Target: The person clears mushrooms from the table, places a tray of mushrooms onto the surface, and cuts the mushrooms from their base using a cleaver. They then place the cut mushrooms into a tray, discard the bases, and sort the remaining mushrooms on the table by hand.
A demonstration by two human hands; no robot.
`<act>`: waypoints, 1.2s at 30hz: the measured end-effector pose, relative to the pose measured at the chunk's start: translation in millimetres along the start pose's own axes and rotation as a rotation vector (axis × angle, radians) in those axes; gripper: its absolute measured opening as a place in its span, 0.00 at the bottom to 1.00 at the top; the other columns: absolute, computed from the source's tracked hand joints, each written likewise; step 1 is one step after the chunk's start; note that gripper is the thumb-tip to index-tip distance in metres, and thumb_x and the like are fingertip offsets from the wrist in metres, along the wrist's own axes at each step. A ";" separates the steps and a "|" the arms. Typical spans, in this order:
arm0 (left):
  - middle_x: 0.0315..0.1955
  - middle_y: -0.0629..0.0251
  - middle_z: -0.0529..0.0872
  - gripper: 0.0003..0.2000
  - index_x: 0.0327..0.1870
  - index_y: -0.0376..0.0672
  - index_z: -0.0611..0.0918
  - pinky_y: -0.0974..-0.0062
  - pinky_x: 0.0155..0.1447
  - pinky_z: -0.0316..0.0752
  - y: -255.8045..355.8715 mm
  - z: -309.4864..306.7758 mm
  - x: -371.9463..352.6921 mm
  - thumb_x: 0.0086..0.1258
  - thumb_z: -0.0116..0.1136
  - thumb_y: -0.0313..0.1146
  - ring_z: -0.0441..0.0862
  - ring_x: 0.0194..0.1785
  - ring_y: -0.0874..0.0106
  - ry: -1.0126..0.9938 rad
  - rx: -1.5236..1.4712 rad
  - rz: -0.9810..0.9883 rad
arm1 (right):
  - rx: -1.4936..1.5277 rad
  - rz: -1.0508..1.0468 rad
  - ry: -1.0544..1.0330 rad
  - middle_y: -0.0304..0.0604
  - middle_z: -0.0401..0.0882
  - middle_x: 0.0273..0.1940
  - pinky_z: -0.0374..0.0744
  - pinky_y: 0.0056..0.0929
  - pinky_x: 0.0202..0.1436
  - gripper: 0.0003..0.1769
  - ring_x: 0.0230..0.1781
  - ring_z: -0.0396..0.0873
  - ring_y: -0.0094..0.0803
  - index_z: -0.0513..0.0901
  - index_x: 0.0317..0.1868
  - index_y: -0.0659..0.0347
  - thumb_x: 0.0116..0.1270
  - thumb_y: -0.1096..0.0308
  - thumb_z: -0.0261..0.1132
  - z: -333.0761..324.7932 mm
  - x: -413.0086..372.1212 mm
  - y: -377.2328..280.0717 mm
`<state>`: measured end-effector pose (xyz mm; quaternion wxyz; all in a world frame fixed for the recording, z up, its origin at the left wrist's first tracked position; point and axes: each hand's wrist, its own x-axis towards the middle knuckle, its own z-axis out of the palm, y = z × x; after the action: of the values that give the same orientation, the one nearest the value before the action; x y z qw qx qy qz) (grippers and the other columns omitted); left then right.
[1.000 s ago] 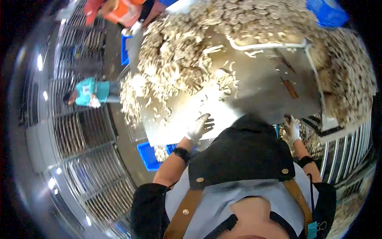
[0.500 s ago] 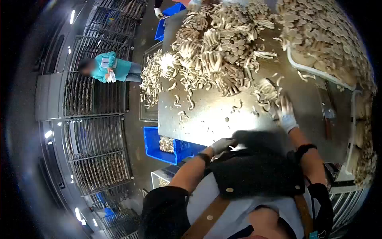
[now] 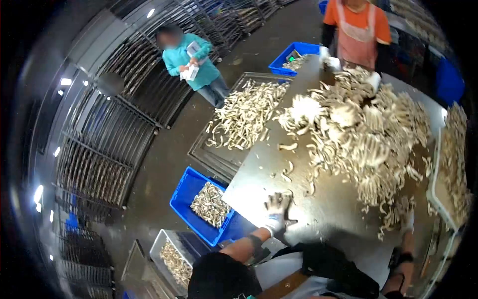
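My left hand, in a white glove, lies flat with fingers spread on the near left corner of the metal table. A few loose mushroom pieces lie just beyond it. My right hand, also gloved, reaches into the near edge of the big pile of pale mushrooms. It is small and blurred, and I cannot tell whether it grips anything. A black wristband shows on each wrist.
A blue crate of mushroom trimmings stands on the floor left of the table, with a clear bin nearer. A floor tray holds more mushrooms. A person in teal stands by the racks. A person in orange works at the far end.
My view has swung left and up. My left hand has moved from the table's edge onto its surface and spread flat. My right hand has shifted right, to the pile's near edge.
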<state>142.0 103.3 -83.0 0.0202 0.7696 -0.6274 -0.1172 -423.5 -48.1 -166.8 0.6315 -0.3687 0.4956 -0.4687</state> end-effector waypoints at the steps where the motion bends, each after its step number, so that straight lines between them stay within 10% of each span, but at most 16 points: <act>1: 0.67 0.38 0.48 0.54 0.71 0.51 0.52 0.35 0.66 0.43 -10.0 0.2 15.4 0.43 0.68 0.60 0.44 0.70 0.38 0.003 -0.037 -0.066 | 0.020 0.128 0.121 0.44 0.60 0.66 0.68 0.36 0.62 0.33 0.65 0.62 0.36 0.54 0.70 0.57 0.67 0.63 0.56 -1.0 -9.7 6.9; 3: 0.68 0.36 0.44 0.53 0.70 0.48 0.53 0.40 0.68 0.46 -7.7 1.3 51.8 0.44 0.69 0.58 0.39 0.71 0.39 0.113 -0.090 -0.085 | 0.495 0.245 0.338 0.49 0.68 0.61 0.73 0.40 0.59 0.27 0.59 0.70 0.40 0.65 0.65 0.58 0.69 0.57 0.55 18.4 -37.8 13.5; 5: 0.52 0.41 0.71 0.44 0.64 0.42 0.62 0.54 0.59 0.68 16.9 2.9 100.6 0.47 0.69 0.52 0.69 0.58 0.53 -0.091 -0.595 0.071 | 0.512 0.201 0.421 0.45 0.67 0.61 0.72 0.36 0.59 0.29 0.59 0.70 0.38 0.61 0.67 0.59 0.69 0.58 0.54 74.6 -58.7 -9.8; 7: 0.59 0.38 0.67 0.44 0.67 0.41 0.57 0.55 0.63 0.65 86.8 -9.7 124.5 0.51 0.67 0.48 0.63 0.66 0.55 -0.243 -0.527 0.462 | 0.538 0.035 0.318 0.42 0.65 0.64 0.72 0.35 0.60 0.28 0.60 0.68 0.36 0.63 0.66 0.59 0.69 0.57 0.53 112.9 -51.2 -8.7; 10: 0.68 0.37 0.49 0.49 0.71 0.42 0.47 0.63 0.72 0.51 153.2 -52.4 113.1 0.53 0.67 0.45 0.48 0.72 0.53 -0.043 -0.447 0.469 | 0.118 -0.374 0.323 0.45 0.65 0.64 0.69 0.39 0.63 0.30 0.64 0.64 0.39 0.61 0.67 0.61 0.71 0.53 0.49 179.7 -49.7 -22.6; 12: 0.67 0.36 0.51 0.46 0.71 0.42 0.48 0.67 0.72 0.50 182.7 -13.8 118.8 0.57 0.65 0.43 0.50 0.71 0.51 -0.230 -0.966 0.695 | 0.331 -0.236 0.149 0.44 0.64 0.64 0.69 0.34 0.61 0.28 0.61 0.66 0.35 0.60 0.67 0.61 0.71 0.58 0.51 163.2 -21.7 39.6; 14: 0.58 0.52 0.72 0.39 0.69 0.41 0.54 0.73 0.62 0.65 196.0 -31.0 117.6 0.61 0.63 0.39 0.70 0.59 0.65 -0.847 -1.421 0.466 | 0.561 -0.090 0.113 0.42 0.63 0.64 0.70 0.30 0.59 0.34 0.58 0.68 0.31 0.55 0.69 0.61 0.66 0.64 0.59 165.8 13.3 89.4; 16: 0.53 0.57 0.76 0.34 0.67 0.39 0.58 0.76 0.51 0.70 185.3 -8.2 130.4 0.63 0.62 0.36 0.73 0.51 0.73 -0.800 -1.619 0.398 | -0.126 -0.229 -0.162 0.41 0.64 0.63 0.70 0.29 0.59 0.37 0.58 0.68 0.31 0.51 0.70 0.61 0.66 0.64 0.61 257.8 -11.6 1.4; 21: 0.47 0.64 0.78 0.27 0.66 0.39 0.61 0.82 0.30 0.69 164.9 33.5 149.5 0.67 0.56 0.31 0.74 0.34 0.80 -0.478 -1.918 -0.023 | 0.320 -0.095 0.115 0.45 0.56 0.68 0.71 0.28 0.59 0.39 0.64 0.64 0.34 0.45 0.72 0.53 0.67 0.68 0.58 255.9 -1.6 28.2; 24: 0.49 0.61 0.77 0.28 0.68 0.40 0.59 0.79 0.42 0.73 145.1 -22.4 131.0 0.67 0.52 0.28 0.75 0.43 0.77 -0.785 -1.422 0.231 | 0.270 -0.116 -0.005 0.44 0.52 0.70 0.57 0.40 0.70 0.36 0.69 0.55 0.37 0.46 0.72 0.54 0.71 0.52 0.49 269.8 9.2 48.1; 26: 0.48 0.63 0.78 0.26 0.67 0.39 0.61 0.76 0.53 0.68 137.2 -12.7 138.5 0.68 0.50 0.30 0.72 0.46 0.77 -0.853 -1.542 0.209 | 0.097 -0.104 0.155 0.52 0.54 0.68 0.65 0.35 0.66 0.38 0.67 0.60 0.38 0.42 0.72 0.56 0.69 0.70 0.55 276.4 13.5 25.7; 28: 0.43 0.63 0.78 0.20 0.61 0.40 0.66 0.71 0.52 0.68 135.1 -3.6 152.5 0.71 0.47 0.34 0.73 0.44 0.73 -0.508 -1.419 0.387 | -0.033 -0.186 -0.038 0.51 0.57 0.67 0.63 0.34 0.67 0.35 0.66 0.60 0.38 0.47 0.71 0.60 0.69 0.69 0.54 271.4 16.7 24.2; 31: 0.33 0.63 0.77 0.16 0.53 0.40 0.72 0.65 0.50 0.66 134.0 43.8 171.5 0.73 0.42 0.41 0.74 0.39 0.69 0.766 0.287 1.104 | 0.440 -0.151 -0.287 0.46 0.64 0.64 0.65 0.32 0.65 0.27 0.65 0.63 0.35 0.62 0.66 0.64 0.71 0.60 0.49 304.1 18.9 15.6; 34: 0.23 0.67 0.73 0.18 0.57 0.40 0.71 0.73 0.29 0.65 125.3 -20.0 153.1 0.67 0.49 0.31 0.70 0.24 0.75 -0.183 -1.273 0.475 | -0.027 -0.122 -0.194 0.45 0.63 0.63 0.63 0.30 0.64 0.24 0.62 0.62 0.32 0.63 0.65 0.66 0.72 0.65 0.51 306.1 27.0 -10.6; 36: 0.19 0.68 0.72 0.20 0.59 0.41 0.70 0.76 0.22 0.65 124.5 -22.2 155.5 0.65 0.51 0.27 0.68 0.19 0.78 -0.536 -1.713 0.142 | 0.378 0.083 -0.156 0.47 0.57 0.68 0.64 0.31 0.65 0.30 0.64 0.64 0.35 0.55 0.69 0.63 0.69 0.68 0.53 271.0 65.7 47.4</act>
<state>55.8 -76.5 -63.3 0.4471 0.3972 -0.3547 -0.7187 -144.9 -97.1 -165.0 0.7446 -0.2580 0.3634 -0.4970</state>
